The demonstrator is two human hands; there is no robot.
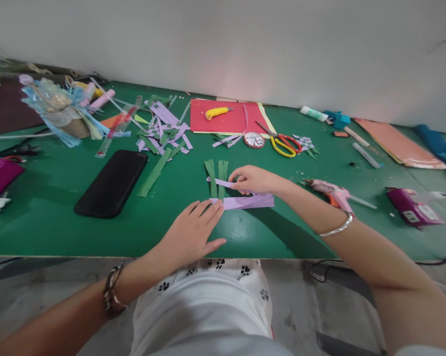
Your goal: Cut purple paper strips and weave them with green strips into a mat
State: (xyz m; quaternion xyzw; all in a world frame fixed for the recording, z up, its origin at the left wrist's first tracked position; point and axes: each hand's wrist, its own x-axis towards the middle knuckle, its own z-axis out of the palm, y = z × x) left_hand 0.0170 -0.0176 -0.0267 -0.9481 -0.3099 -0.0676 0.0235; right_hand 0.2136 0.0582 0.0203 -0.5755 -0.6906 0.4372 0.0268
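Several green paper strips point(221, 173) stand upright in my view on the table, side by side. A wide purple paper strip point(250, 201) lies crosswise at their lower ends. My left hand point(193, 232) rests flat with fingers stretched, its fingertips on the left end of that strip and the green ends. Above it, my right hand point(254, 180) pinches a thin purple paper strip point(219, 182) between thumb and fingers. The thin strip runs leftward across the green strips. Part of it is hidden behind my right hand.
A black phone point(111, 183) lies left, near a loose green strip point(154, 173) and a pile of strips point(163, 126). Behind are red paper point(204, 123), a yellow cutter point(218, 113) and scissors point(282, 143). A pink glue gun point(336, 194) lies beside my right forearm.
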